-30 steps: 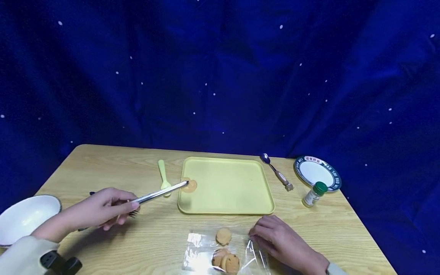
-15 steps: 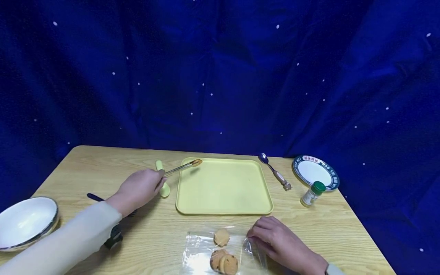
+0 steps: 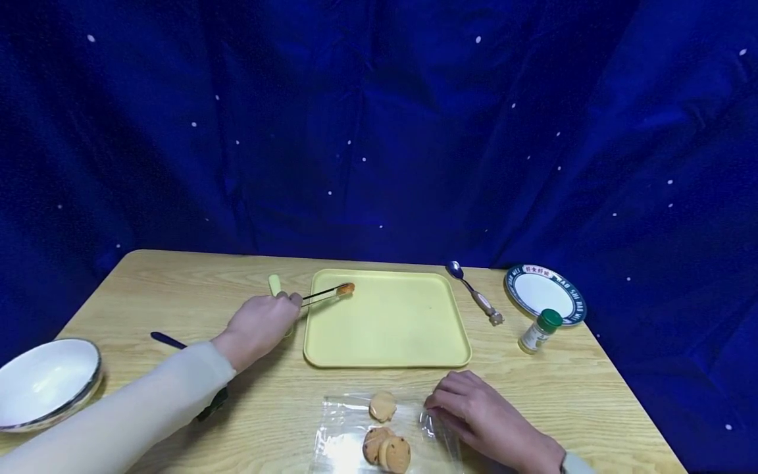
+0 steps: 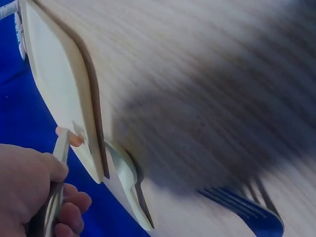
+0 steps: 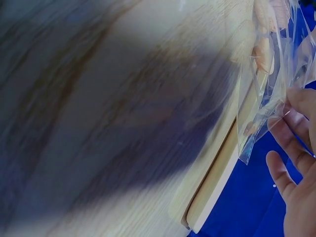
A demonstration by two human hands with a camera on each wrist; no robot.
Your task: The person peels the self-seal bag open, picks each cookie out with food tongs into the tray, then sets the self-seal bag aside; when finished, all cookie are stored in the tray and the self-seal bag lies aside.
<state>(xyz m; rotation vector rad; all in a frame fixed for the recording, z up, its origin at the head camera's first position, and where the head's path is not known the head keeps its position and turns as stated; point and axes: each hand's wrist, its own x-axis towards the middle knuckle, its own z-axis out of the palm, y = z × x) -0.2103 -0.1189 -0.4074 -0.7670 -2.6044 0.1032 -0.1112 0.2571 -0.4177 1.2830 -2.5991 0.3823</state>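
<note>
My left hand [image 3: 260,327] grips metal tongs [image 3: 320,299], whose tips hold a cookie [image 3: 345,289] at the far left corner of the yellow tray [image 3: 391,329]. The left wrist view shows the cookie [image 4: 74,138] between the tongs' tips; I cannot tell whether it touches the tray. Near the table's front, a clear plastic bag [image 3: 337,431] lies with several cookies [image 3: 382,407] in it. My right hand [image 3: 480,419] pinches the bag's right edge. In the right wrist view, the thumb and fingers hold the crumpled bag [image 5: 276,106].
A pale green spoon [image 3: 274,284] lies left of the tray, partly behind my left hand. Farther left are a dark fork [image 4: 247,210] and a white bowl [image 3: 47,382]. Right of the tray lie a metal spoon [image 3: 476,294], a seasoning jar [image 3: 539,331] and a plate [image 3: 541,293].
My left hand has moved forward and right, taking the tongs and cookie from the tray's left edge to its far left corner. My right hand stays on the bag.
</note>
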